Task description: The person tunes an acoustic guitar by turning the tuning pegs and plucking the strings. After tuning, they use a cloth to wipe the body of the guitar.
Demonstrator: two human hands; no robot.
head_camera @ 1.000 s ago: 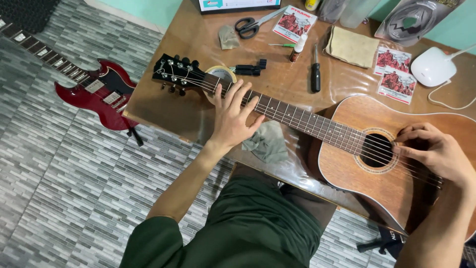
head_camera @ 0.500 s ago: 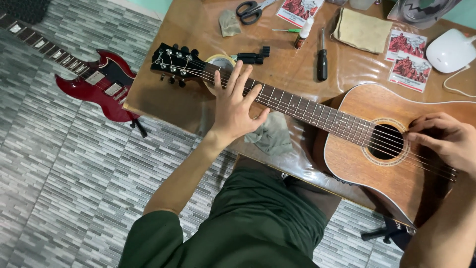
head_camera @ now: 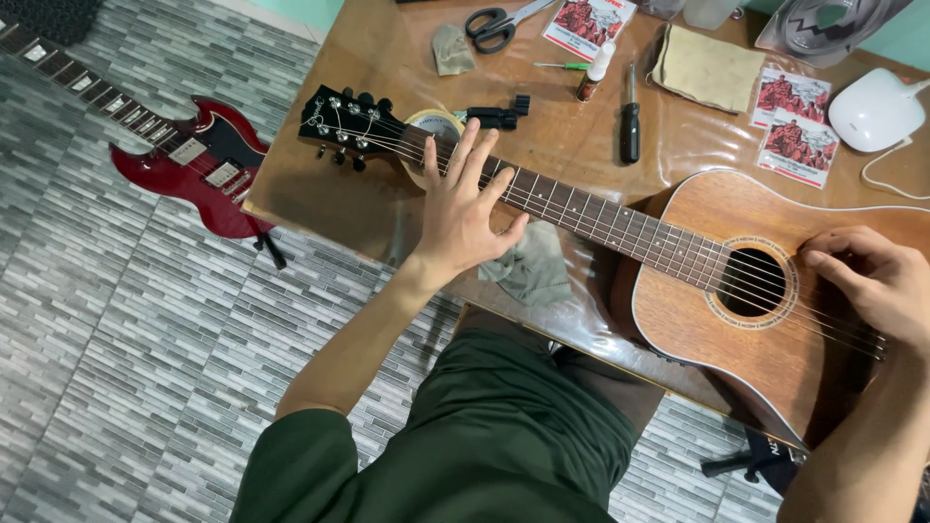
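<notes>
Acoustic guitar [head_camera: 678, 291]: long axis runs 10 to 4 o'clock on the table [head_camera: 320, 194].
Left hand [head_camera: 460, 218]: fingers spread flat across the neck, gripping nothing.
Right hand [head_camera: 872, 281]: curled on the strings at 3 o'clock of the soundhole [head_camera: 752, 282]; grip unclear.

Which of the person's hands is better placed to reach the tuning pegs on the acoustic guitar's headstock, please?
Probably the left hand: it lies on the neck just beside the headstock, while the right hand rests beyond the soundhole.

Head camera looks steeply down, close overhead.
</notes>
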